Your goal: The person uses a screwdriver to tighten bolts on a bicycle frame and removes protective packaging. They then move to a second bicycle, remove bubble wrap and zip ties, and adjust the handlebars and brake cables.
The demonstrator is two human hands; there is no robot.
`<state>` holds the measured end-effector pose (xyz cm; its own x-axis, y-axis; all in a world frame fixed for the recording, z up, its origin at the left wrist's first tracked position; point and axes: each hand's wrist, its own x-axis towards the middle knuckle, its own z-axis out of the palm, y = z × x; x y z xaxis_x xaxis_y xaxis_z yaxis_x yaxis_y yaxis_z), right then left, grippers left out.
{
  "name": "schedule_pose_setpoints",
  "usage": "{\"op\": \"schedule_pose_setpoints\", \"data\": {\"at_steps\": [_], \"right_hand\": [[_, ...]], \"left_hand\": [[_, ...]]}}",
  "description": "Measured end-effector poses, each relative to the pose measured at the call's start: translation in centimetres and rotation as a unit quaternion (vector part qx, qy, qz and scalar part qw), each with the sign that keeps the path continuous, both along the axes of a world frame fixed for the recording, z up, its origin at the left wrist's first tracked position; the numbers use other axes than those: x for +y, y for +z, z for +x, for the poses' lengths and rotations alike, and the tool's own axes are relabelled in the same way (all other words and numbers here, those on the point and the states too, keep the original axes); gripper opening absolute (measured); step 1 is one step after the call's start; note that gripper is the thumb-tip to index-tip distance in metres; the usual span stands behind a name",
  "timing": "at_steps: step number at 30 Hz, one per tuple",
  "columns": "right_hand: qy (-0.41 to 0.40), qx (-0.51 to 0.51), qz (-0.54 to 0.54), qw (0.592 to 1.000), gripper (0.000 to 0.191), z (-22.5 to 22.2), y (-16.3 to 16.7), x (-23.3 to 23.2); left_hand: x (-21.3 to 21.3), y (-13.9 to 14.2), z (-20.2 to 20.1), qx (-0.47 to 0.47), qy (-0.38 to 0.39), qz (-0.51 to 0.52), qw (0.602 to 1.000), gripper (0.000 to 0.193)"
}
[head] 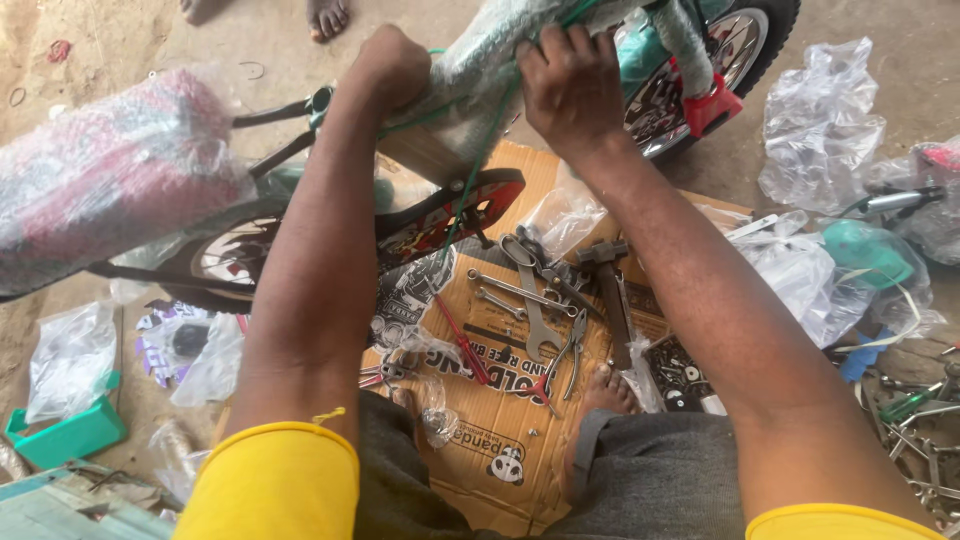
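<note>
Cardboard (500, 430) lies flat on the ground nearest me, just past my grey shorts, with one bare foot (600, 395) resting on it. Scattered over it I see tools: wrenches (520, 295), pliers (572, 350), a red screwdriver (462, 345) and a hammer (610, 290), all lying loose and close together.

Beyond the tools, a small bike's frame (470, 70), wrapped in clear plastic over green foam, is held up above the cardboard. A green cord (480, 160) runs down from the wrapped part towards the red chain guard (450, 215).

My left hand (390, 65) is curled into a closed fist on the left side of the wrapped frame; I cannot tell whether the fingers pinch the cord or only press the wrap. My right hand (572, 85) lies on the frame's top, fingers bent together and gripping wrap and cord, with the knuckles towards me.

Farther right is the rear wheel (700, 60) with a red bracket (712, 105). At left a pink wrapped bundle (110, 170) sits above another wheel (230, 255). Crumpled plastic bags (820, 120) lie at right.
</note>
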<state>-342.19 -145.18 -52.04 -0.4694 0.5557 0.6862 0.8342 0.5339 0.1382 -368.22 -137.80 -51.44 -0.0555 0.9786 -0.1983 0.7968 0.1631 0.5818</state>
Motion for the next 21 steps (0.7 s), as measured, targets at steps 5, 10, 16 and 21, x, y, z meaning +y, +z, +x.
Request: {"op": "schedule_pose_setpoints", "data": {"at_steps": [5, 10, 16, 21], "right_hand": [[-0.004, -0.021, -0.015, 1.0, 0.011, 0.3, -0.5, -0.9], [0.036, 0.024, -0.046, 0.998, 0.024, 0.2, -0.5, -1.4], [0.005, 0.021, -0.016, 1.0, 0.039, -1.1, 0.0, -1.4], [0.017, 0.041, -0.052, 0.998, 0.029, -1.1, 1.4, -1.8]], "left_hand": [[0.1, -0.5, 0.5, 0.023, -0.008, -0.009, 1.0, 0.031], [-1.9, 0.6, 1.5, -0.074, 0.09, 0.052, 0.992, 0.036], [-1.9, 0.2, 2.1, 0.028, 0.03, 0.108, 0.993, 0.024], [0.2, 0.1, 2.1, 0.045, -0.022, 0.014, 0.999, 0.026]]}}
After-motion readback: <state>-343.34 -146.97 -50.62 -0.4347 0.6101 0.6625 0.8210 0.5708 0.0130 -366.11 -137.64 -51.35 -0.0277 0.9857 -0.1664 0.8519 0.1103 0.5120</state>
